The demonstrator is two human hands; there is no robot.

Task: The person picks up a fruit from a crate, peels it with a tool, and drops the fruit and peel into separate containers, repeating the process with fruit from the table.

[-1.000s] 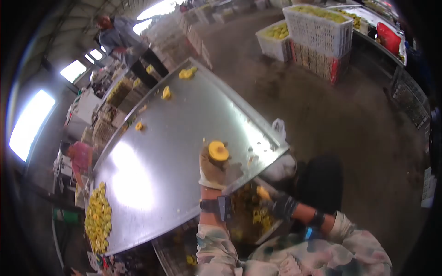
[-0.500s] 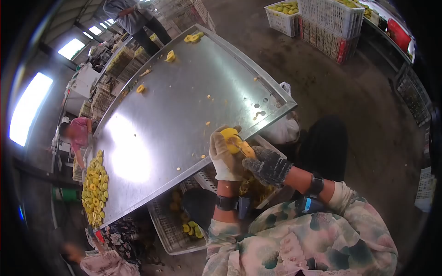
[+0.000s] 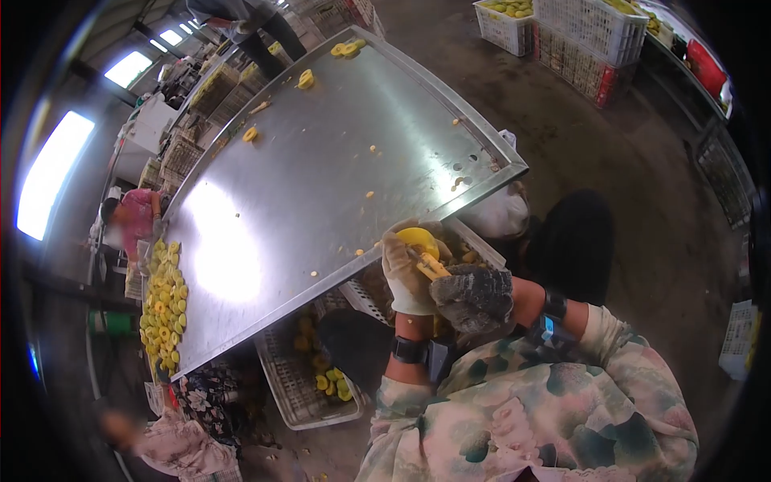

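Note:
My left hand, in a pale glove, is wrapped round a yellow, peach-like fruit beside the front edge of the metal table. In my right hand, covered by a dark grey knitted glove, is a small tool with a yellow-orange handle. Its working end meets the fruit and is partly hidden by it and the left fingers. Beneath my hands, a crate holding yellowish pieces is partly covered.
Many cut fruit pieces are heaped at the table's left end. Scattered pieces lie along its far side. A white crate of fruit stands below. Crates are stacked at upper right. Co-workers are at the left and back.
The view has shifted slightly. My right hand has turned and sits a little lower, knuckles up, with the tool still against the fruit. The fruit's round rim shows more.

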